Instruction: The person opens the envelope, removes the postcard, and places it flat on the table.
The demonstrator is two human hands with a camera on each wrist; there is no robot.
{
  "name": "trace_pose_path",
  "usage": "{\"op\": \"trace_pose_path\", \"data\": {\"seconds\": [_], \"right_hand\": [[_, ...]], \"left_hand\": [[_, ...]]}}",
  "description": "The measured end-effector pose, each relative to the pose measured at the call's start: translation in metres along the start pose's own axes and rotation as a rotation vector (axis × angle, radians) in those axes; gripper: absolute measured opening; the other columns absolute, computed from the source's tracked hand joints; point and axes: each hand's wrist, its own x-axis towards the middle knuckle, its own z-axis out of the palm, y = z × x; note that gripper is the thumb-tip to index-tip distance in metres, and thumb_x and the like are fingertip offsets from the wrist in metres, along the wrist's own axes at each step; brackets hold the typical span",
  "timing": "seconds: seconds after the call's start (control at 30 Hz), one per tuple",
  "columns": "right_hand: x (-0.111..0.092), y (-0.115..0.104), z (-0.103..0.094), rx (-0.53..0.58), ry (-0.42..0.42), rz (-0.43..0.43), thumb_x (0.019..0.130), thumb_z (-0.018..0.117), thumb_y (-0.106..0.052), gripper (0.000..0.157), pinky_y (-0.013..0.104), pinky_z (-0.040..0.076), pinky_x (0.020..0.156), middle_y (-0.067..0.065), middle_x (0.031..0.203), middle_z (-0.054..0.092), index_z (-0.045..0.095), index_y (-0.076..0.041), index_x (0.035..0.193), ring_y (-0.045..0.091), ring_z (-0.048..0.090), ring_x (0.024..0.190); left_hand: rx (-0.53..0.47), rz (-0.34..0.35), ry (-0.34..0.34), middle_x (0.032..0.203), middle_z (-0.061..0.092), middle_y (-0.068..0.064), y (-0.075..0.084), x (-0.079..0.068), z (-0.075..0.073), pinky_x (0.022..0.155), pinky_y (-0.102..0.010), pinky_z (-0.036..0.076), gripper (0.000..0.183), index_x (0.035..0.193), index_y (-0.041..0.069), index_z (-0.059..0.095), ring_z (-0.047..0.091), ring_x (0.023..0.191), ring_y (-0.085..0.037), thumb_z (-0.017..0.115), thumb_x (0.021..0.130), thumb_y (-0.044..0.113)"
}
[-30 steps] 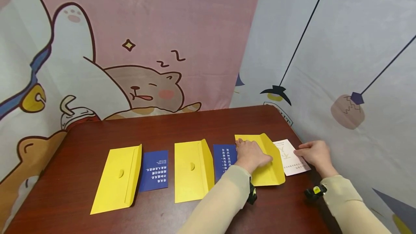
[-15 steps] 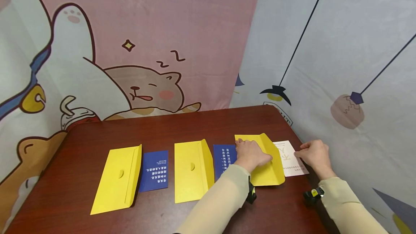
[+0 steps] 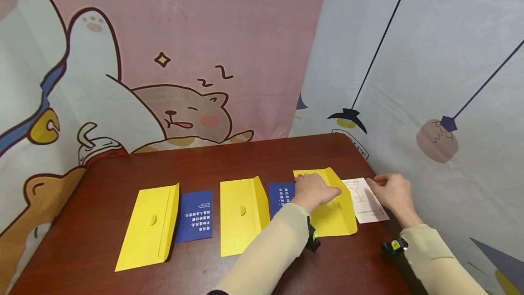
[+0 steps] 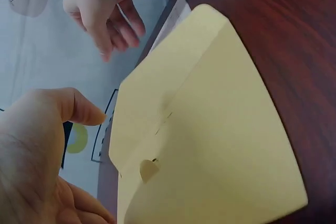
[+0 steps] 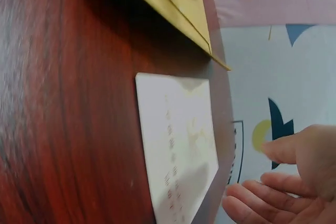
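My left hand [image 3: 314, 191] rests at the left part of the rightmost yellow envelope [image 3: 337, 215], whose flap stands open toward the right. In the left wrist view the thumb [image 4: 84, 109] is extended, apart from the fingers. Beside that flap, a white card [image 3: 364, 201] with gold characters lies flat on the table. My right hand [image 3: 395, 195] is at the card's right edge in the head view. From the right wrist view, its thumb and fingers [image 5: 262, 203] are spread apart, with nothing between them and the card a little away.
Two more yellow envelopes [image 3: 148, 226] [image 3: 241, 217] lie to the left on the dark red table [image 3: 196, 163]. Blue cards [image 3: 195, 215] [image 3: 280, 197] sit at the right of each. A patterned cloth wall [image 3: 262, 58] stands behind and to the right.
The white card has turned slightly beside the flap. My left hand and the rightmost envelope have shifted a little to the left. My right hand's fingers have loosened from the card's edge.
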Motion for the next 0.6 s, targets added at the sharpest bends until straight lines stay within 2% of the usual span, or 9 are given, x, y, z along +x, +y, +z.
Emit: {"op": "trace_pose_path", "data": {"seconds": [0.07,0.1,0.2,0.27,0.37,0.43,0.53,0.6], "right_hand": [[-0.001,-0.008,0.001,0.006,-0.004,-0.047,0.100,0.073,-0.027,0.041,0.056,0.057,0.075,0.029,0.101,0.073,0.073,0.013,0.110,0.043,0.067,0.090],[-0.001,-0.012,0.002,0.011,-0.007,-0.072,0.101,0.071,-0.027,0.043,0.058,0.056,0.077,0.031,0.104,0.072,0.071,0.013,0.114,0.045,0.067,0.092],[-0.003,-0.023,0.005,0.041,-0.007,-0.133,0.104,0.067,-0.029,0.047,0.062,0.055,0.082,0.033,0.113,0.069,0.066,0.014,0.124,0.047,0.065,0.099],[-0.004,-0.031,0.007,0.059,-0.005,-0.177,0.105,0.065,-0.030,0.051,0.065,0.054,0.085,0.035,0.120,0.066,0.063,0.014,0.130,0.049,0.064,0.104],[-0.004,-0.044,0.008,0.097,-0.009,-0.238,0.107,0.063,-0.032,0.056,0.069,0.051,0.091,0.037,0.133,0.058,0.057,0.015,0.137,0.054,0.059,0.115],[-0.004,-0.054,0.007,0.108,-0.017,-0.274,0.108,0.062,-0.034,0.060,0.072,0.046,0.098,0.038,0.141,0.052,0.053,0.014,0.141,0.056,0.053,0.124],[-0.004,-0.069,0.007,0.117,-0.024,-0.328,0.108,0.060,-0.037,0.066,0.075,0.038,0.104,0.039,0.150,0.044,0.048,0.014,0.147,0.059,0.044,0.135],[-0.007,-0.076,0.008,0.112,-0.023,-0.368,0.108,0.060,-0.039,0.069,0.077,0.034,0.106,0.037,0.155,0.039,0.045,0.013,0.150,0.059,0.038,0.139]], "left_hand": [[0.004,-0.001,0.008,0.086,0.067,-0.001,-0.005,0.001,-0.005,0.106,-0.048,0.046,0.063,0.089,0.015,0.074,0.062,0.110,-0.028,0.065,0.083,0.077],[0.004,-0.002,0.018,0.091,0.069,-0.002,-0.008,0.002,-0.008,0.105,-0.047,0.048,0.063,0.089,0.015,0.075,0.062,0.114,-0.029,0.065,0.083,0.077],[-0.007,0.017,0.040,0.113,0.072,-0.006,-0.016,0.001,-0.019,0.098,-0.044,0.053,0.063,0.094,0.015,0.079,0.060,0.122,-0.030,0.066,0.084,0.076],[-0.011,0.047,0.059,0.130,0.068,-0.008,-0.022,0.001,-0.026,0.094,-0.042,0.056,0.067,0.107,0.015,0.080,0.060,0.125,-0.028,0.067,0.084,0.076],[-0.004,0.109,0.075,0.148,0.058,-0.011,-0.030,0.001,-0.041,0.097,-0.041,0.056,0.081,0.135,0.011,0.071,0.057,0.132,-0.027,0.067,0.086,0.075],[0.017,0.152,0.094,0.159,0.048,-0.015,-0.036,0.001,-0.051,0.102,-0.043,0.054,0.093,0.153,0.008,0.056,0.051,0.142,-0.030,0.065,0.088,0.074],[0.014,0.210,0.113,0.170,0.030,-0.017,-0.045,-0.001,-0.066,0.114,-0.046,0.044,0.103,0.163,0.005,0.038,0.033,0.155,-0.034,0.064,0.089,0.072],[0.000,0.251,0.125,0.172,0.025,-0.016,-0.051,-0.006,-0.074,0.119,-0.049,0.036,0.104,0.165,0.006,0.033,0.026,0.158,-0.034,0.063,0.089,0.071]]}}
